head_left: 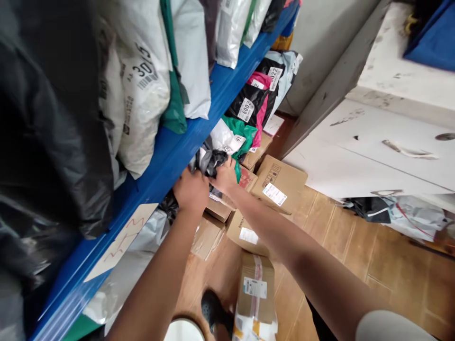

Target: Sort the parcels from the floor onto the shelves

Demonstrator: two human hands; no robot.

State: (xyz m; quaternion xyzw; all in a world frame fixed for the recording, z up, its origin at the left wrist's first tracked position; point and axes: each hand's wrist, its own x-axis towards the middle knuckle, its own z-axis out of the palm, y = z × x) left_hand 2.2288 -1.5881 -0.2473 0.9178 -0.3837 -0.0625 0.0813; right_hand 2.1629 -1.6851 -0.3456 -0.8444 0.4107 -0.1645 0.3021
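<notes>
My left hand [191, 190] and my right hand [224, 176] reach under the blue shelf [199, 128] to a crumpled grey and black plastic parcel [209, 160] on the lower level. Both hands are closed on that parcel, the left at its near side, the right at its far side. Beside it lie a white parcel with a green bag [232, 137] and black and pink labelled parcels [254, 102].
The shelf above holds white, grey and green mailer bags [142, 90]. Several cardboard boxes [280, 182] sit on the wooden floor [355, 246] under my arms, one more [256, 289] near my shoe [212, 308]. A white cabinet [384, 142] stands at the right, bags at its foot.
</notes>
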